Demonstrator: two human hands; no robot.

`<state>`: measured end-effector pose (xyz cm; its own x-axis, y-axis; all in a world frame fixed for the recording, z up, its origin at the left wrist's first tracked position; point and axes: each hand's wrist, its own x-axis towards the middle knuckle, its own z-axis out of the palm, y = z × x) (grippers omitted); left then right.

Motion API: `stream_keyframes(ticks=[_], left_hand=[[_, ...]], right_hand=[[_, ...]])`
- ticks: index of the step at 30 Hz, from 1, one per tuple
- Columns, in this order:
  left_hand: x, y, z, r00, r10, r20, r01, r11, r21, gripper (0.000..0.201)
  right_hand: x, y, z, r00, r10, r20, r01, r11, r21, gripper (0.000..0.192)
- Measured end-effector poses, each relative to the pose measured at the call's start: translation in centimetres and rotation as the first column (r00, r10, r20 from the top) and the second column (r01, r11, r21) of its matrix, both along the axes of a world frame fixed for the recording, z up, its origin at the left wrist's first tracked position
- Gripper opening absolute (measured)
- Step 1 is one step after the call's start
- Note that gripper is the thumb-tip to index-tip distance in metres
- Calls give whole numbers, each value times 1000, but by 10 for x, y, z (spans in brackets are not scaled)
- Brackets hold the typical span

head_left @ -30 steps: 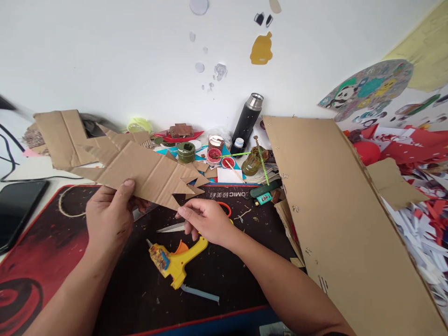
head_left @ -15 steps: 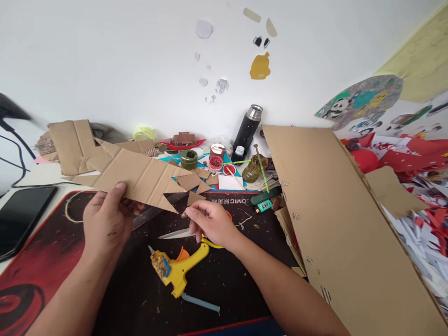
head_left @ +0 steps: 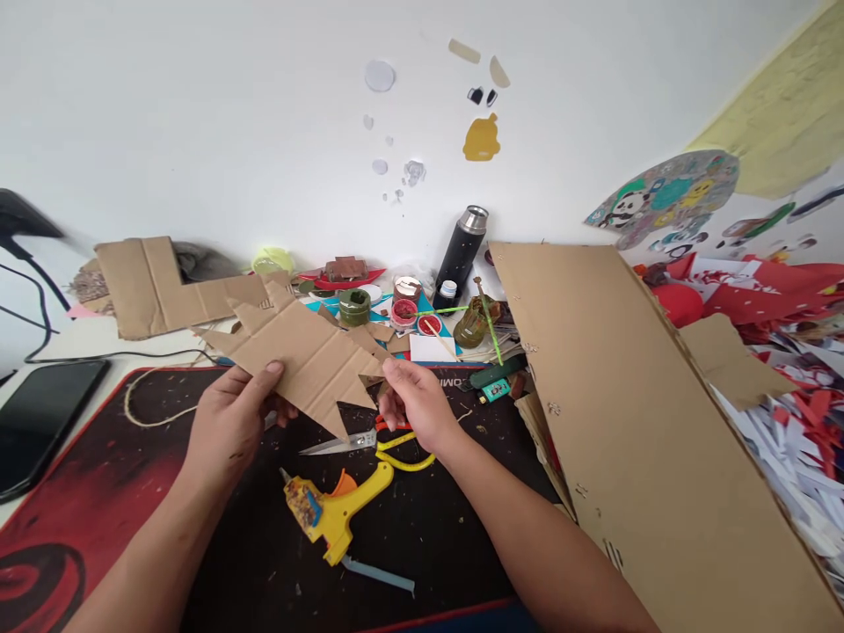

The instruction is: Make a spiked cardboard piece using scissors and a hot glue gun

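A piece of brown cardboard with jagged, pointed ends is held above the dark mat. My left hand grips its lower left edge, thumb on top and fingers underneath. At the right end, my right hand pinches one of the points between thumb and fingers. Below the cardboard lie scissors with yellow and red handles, their blades pointing left and partly open. A yellow hot glue gun rests on the mat in front of them, a bluish glue stick at its back.
Paint jars, cardboard scraps and a black thermos stand along the wall. A large cardboard sheet leans at the right, beside heaped red and white paper. A black phone lies left of the red-black mat.
My left hand has moved right with the cardboard, which has turned slightly. My right hand has moved right and up and now holds its right end. The scissors are less covered.
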<state>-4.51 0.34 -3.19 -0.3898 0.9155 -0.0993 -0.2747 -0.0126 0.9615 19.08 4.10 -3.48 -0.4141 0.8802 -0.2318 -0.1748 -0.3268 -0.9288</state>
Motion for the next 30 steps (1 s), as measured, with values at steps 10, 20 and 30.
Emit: stream_keyframes(ticks=[10,20,30], left_hand=[[1,-3,7,910,-387,149,368,919,140,57],[-12,-8,-24,786,-492,374,452,870,195,75],[3,-6,2,790,-417,449,362,909,206,98]], right_hand=[[-2,-3,4,994,-35,-99,24,993,-112,59],[-11,-13,1,985,24,-173,-71,960,-272,54],[-9,-12,3,977,95,-193,-137,967,-216,63]])
